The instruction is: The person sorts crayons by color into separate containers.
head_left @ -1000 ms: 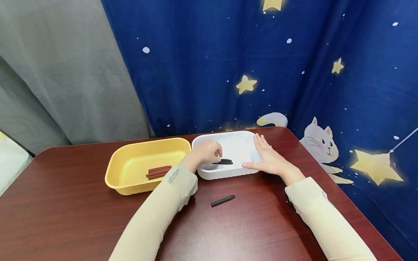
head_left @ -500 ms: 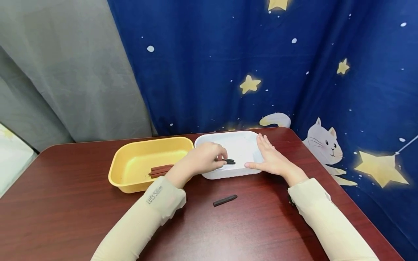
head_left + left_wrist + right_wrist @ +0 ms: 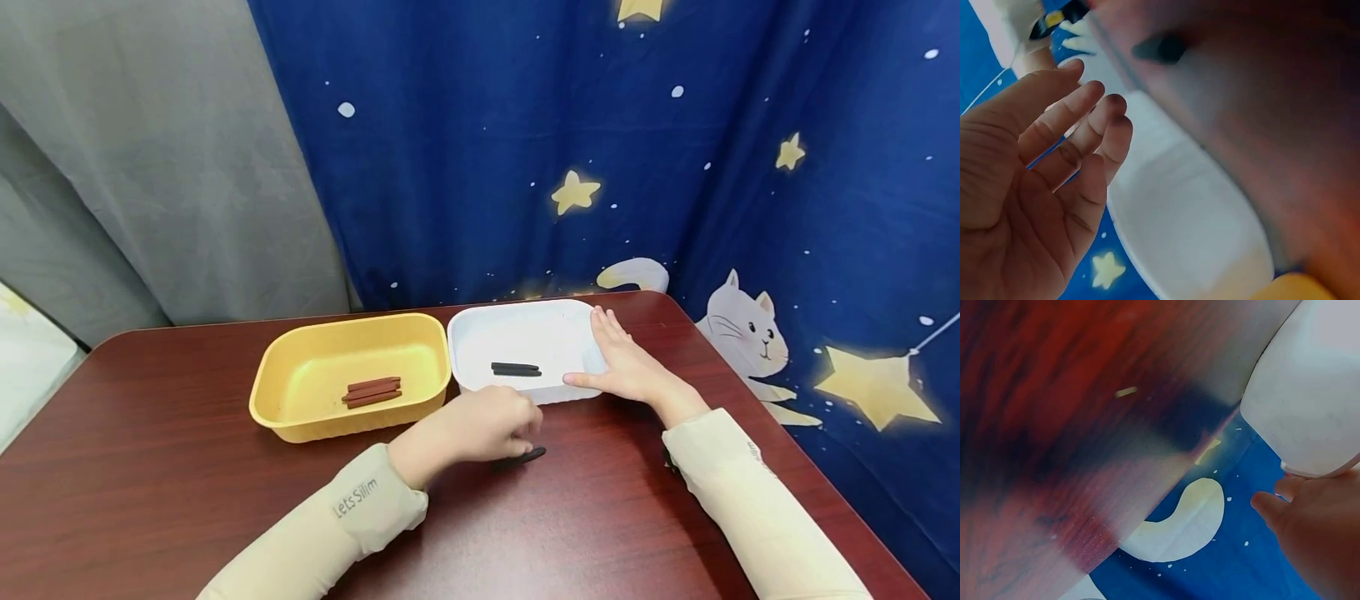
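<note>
My left hand (image 3: 480, 425) is over the table in front of the white basket (image 3: 558, 333), right by a black crayon (image 3: 534, 455) that it partly covers in the head view. In the left wrist view its fingers are loosely bent with nothing between them, and the crayon (image 3: 1160, 49) lies apart from the fingertips. Two more black crayons (image 3: 516, 369) lie side by side in the white basket. With straight fingers, my right hand (image 3: 626, 362) rests against the basket's right end, thumb on the near rim.
A yellow basket (image 3: 300, 425) stands left of the white one, touching or nearly touching it, with several red-brown crayons (image 3: 372, 392) inside. Behind the brown table (image 3: 165, 467) hang a grey curtain (image 3: 195, 167) and a blue star-patterned curtain (image 3: 480, 150).
My left hand has left the crayons in the white basket and come toward me, over the black crayon on the table. The right hand stays at the basket's end.
</note>
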`<state>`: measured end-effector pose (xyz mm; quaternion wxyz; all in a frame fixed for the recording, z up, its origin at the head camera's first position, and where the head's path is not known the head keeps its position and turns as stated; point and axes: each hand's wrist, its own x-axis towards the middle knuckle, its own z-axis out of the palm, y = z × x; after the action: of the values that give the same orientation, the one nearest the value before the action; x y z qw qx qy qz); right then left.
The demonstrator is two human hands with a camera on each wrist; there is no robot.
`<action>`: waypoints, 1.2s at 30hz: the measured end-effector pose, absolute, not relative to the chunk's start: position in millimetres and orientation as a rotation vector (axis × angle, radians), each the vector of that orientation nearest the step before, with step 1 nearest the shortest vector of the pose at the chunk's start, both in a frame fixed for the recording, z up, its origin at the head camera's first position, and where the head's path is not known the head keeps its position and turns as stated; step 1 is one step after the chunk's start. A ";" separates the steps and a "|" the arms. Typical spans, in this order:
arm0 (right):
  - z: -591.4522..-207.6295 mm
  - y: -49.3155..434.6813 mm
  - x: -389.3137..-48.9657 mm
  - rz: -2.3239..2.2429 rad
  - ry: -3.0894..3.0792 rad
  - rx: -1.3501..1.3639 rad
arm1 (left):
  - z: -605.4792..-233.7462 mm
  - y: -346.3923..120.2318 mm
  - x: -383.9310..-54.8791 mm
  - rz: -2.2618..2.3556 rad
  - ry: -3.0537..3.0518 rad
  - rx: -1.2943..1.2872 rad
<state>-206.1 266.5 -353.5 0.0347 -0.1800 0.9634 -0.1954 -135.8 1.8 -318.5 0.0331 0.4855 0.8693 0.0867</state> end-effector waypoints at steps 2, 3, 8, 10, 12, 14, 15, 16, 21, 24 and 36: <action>-353.0 266.4 -206.5 -0.599 2.962 -0.553 | -325.1 4.3 -134.3 0.243 2.643 1.466; -352.7 266.3 -206.7 -0.598 2.962 -0.553 | -328.1 5.2 -133.9 0.235 2.634 1.444; -350.9 264.7 -207.1 -0.588 2.961 -0.553 | -339.1 7.0 -135.5 0.237 2.599 1.339; -350.4 264.0 -206.8 -0.591 2.960 -0.555 | -340.9 7.4 -137.0 0.225 2.590 1.328; -350.0 263.3 -206.5 -0.595 2.957 -0.557 | -341.4 7.6 -138.0 0.202 2.586 1.325; -350.0 262.7 -206.4 -0.598 2.957 -0.560 | -341.3 7.2 -138.1 0.185 2.586 1.316; -350.0 262.6 -206.5 -0.596 2.958 -0.562 | -341.3 7.0 -138.0 0.186 2.584 1.315; -350.1 262.5 -206.6 -0.591 2.961 -0.563 | -341.5 6.7 -138.0 0.187 2.584 1.316; -350.0 262.0 -207.1 -0.586 2.962 -0.562 | -342.9 5.3 -138.3 0.206 2.578 1.308; -349.9 262.0 -206.6 -0.592 2.955 -0.555 | -344.1 5.2 -138.9 0.211 2.568 1.303; -351.9 266.4 -206.4 -0.587 2.961 -0.546 | -345.1 6.4 -141.2 0.187 2.549 1.414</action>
<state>-206.4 266.4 -351.9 0.0371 -0.1779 0.9646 -0.1913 -141.2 6.4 -345.1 0.1104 0.4811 0.8674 0.0636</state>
